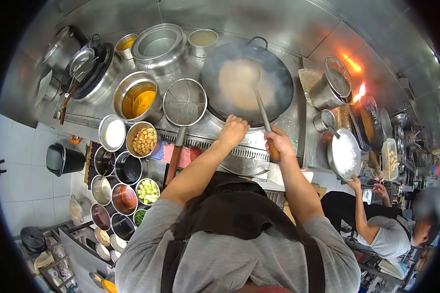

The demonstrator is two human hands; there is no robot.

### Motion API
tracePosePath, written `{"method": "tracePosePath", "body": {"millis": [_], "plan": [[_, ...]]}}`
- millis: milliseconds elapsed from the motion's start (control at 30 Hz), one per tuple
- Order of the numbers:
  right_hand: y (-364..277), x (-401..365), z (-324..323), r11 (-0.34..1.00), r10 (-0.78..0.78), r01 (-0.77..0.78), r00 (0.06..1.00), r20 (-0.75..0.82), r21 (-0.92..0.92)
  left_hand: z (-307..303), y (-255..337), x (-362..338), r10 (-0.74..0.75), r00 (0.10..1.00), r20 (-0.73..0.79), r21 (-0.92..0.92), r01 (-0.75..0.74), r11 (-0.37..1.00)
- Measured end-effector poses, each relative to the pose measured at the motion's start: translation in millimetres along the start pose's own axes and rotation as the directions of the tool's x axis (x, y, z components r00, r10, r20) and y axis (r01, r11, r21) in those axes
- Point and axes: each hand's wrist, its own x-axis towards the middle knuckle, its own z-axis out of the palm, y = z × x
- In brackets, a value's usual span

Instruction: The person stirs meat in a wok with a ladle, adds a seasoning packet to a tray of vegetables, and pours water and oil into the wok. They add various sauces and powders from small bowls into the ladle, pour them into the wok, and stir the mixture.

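Observation:
A dark wok (210, 66) on the stove holds a bubbling light-brown liquid (237, 85), with steam over it. My left hand (233, 131) is closed at the wok's near rim; whatever handle lies under the fingers is hidden. In my right hand (279, 140) is the wooden handle of a ladle (263, 106), the fingers wrapped round it. The ladle slants away from me, its bowl at the far part of the liquid. Left of the wok, a round wire strainer (185, 102) lies with its wooden handle toward me.
A pot of orange oil (141, 100) and a large metal pot (159, 44) stand on the left. Nearer me are several ingredient pots, one with browned cubes (144, 141), one with green pieces (147, 191). At right, a co-worker (381, 229) holds a pan (344, 155) near flames (359, 93).

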Motion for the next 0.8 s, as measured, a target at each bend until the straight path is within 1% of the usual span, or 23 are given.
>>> {"method": "tracePosePath", "body": {"millis": [33, 67, 100, 133, 167, 200, 233, 267, 300, 333, 367, 400, 433, 467, 500, 533, 600, 633, 667, 733, 767, 800], "plan": [[11.0, 1.8, -15.0, 1.000, 0.014, -0.014, 0.999, 0.049, 0.007, -2.4, 0.5, 1.0, 0.001, 1.000, 0.029, -0.010, -0.001, 1.000], [-1.1, -19.1, -17.5, 0.999, 0.054, -0.054, 0.997, 0.046, 0.000, -3.9, 0.8, 1.3, 0.006, 0.998, 0.057, -0.022, -0.005, 1.000], [-6.3, -35.0, -25.4, 0.997, 0.044, -0.039, 0.997, 0.063, -0.071, -4.2, 1.3, 1.8, 0.012, 1.000, 0.028, -0.042, -0.011, 0.999], [-8.3, -44.1, -34.3, 0.990, 0.034, -0.023, 0.996, 0.079, -0.142, -3.9, 1.2, 2.5, 0.015, 0.999, 0.032, -0.047, -0.014, 0.999], [-7.8, -45.6, -41.0, 0.990, 0.038, -0.027, 0.997, 0.073, -0.138, -3.2, 0.4, 2.3, 0.017, 1.000, 0.023, -0.041, -0.016, 0.999], [-6.5, -47.3, -47.5, 0.953, -0.002, 0.013, 0.999, 0.039, -0.304, -2.3, 0.5, 1.6, 0.018, 1.000, 0.015, -0.036, -0.017, 0.999], [-4.4, -48.8, -52.2, 0.886, -0.044, 0.045, 0.999, 0.012, -0.461, -1.2, 0.7, 1.3, 0.022, 0.999, 0.024, -0.041, -0.021, 0.999], [4.6, -42.4, -53.8, 0.890, -0.040, 0.037, 0.999, 0.004, -0.454, -1.4, 0.9, 1.0, 0.018, 1.000, 0.012, -0.036, -0.018, 0.999], [16.0, -28.0, -51.8, 0.692, -0.240, 0.143, 0.970, -0.039, -0.708, 0.1, 1.1, 1.3, 0.017, 1.000, 0.002, -0.031, -0.017, 0.999], [25.3, -14.4, -50.9, 0.410, -0.431, 0.180, 0.902, -0.016, -0.894, 1.2, 1.1, 1.8, 0.026, 1.000, 0.013, -0.034, -0.026, 0.999], [15.0, -11.2, -35.9, 0.525, -0.299, 0.085, 0.950, -0.090, -0.847, 2.3, 0.7, 2.1, 0.003, 0.999, 0.038, -0.045, -0.001, 0.999], [16.8, -3.3, -27.0, 0.468, -0.386, 0.129, 0.920, -0.071, -0.875, 2.7, 1.3, 2.8, -0.022, 0.998, 0.063, -0.052, 0.025, 0.998], [15.1, 1.7, -22.1, 0.676, -0.255, 0.119, 0.964, -0.080, -0.728, 3.2, 2.5, 3.6, -0.021, 0.997, 0.071, -0.047, 0.024, 0.999], [10.6, 2.1, -17.8, 0.839, -0.122, 0.076, 0.991, -0.051, -0.539, 2.5, 3.4, 4.1, -0.033, 0.996, 0.087, -0.037, 0.036, 0.999], [16.7, 2.9, -17.7, 0.945, -0.087, 0.078, 0.996, -0.015, -0.317, 1.2, 4.5, 3.7, -0.046, 0.994, 0.102, -0.026, 0.049, 0.998], [19.3, -0.2, -23.5, 0.947, -0.085, 0.078, 0.996, -0.009, -0.312, 0.0, 5.5, 3.6, -0.049, 0.993, 0.106, -0.019, 0.051, 0.999], [21.0, -12.3, -48.7, 0.996, 0.036, -0.031, 0.998, 0.061, -0.084, 0.0, 5.9, 4.3, -0.052, 0.993, 0.108, -0.026, 0.055, 0.998], [20.9, -22.2, -59.2, 0.998, -0.010, 0.014, 0.998, 0.068, -0.061, -0.4, 6.2, 3.8, -0.054, 0.993, 0.108, -0.020, 0.056, 0.998], [13.3, -33.2, -65.7, 0.993, 0.007, -0.001, 0.998, 0.057, -0.117, -0.6, 6.8, 3.1, -0.046, 0.995, 0.084, -0.011, 0.048, 0.999], [19.3, -23.5, -83.6, 0.921, -0.054, 0.077, 0.996, 0.068, -0.382, -0.8, 8.2, 2.4, -0.039, 0.997, 0.062, 0.001, 0.039, 0.999], [23.2, -14.3, -83.2, 0.923, -0.058, 0.080, 0.996, 0.070, -0.378, -3.5, 8.1, 2.6, -0.094, 0.992, 0.086, -0.082, 0.101, 0.992], [24.3, -2.2, -77.9, 0.725, -0.239, 0.186, 0.971, 0.011, -0.663, -8.5, 8.6, 4.1, -0.147, 0.983, 0.113, -0.160, 0.164, 0.973]]}}
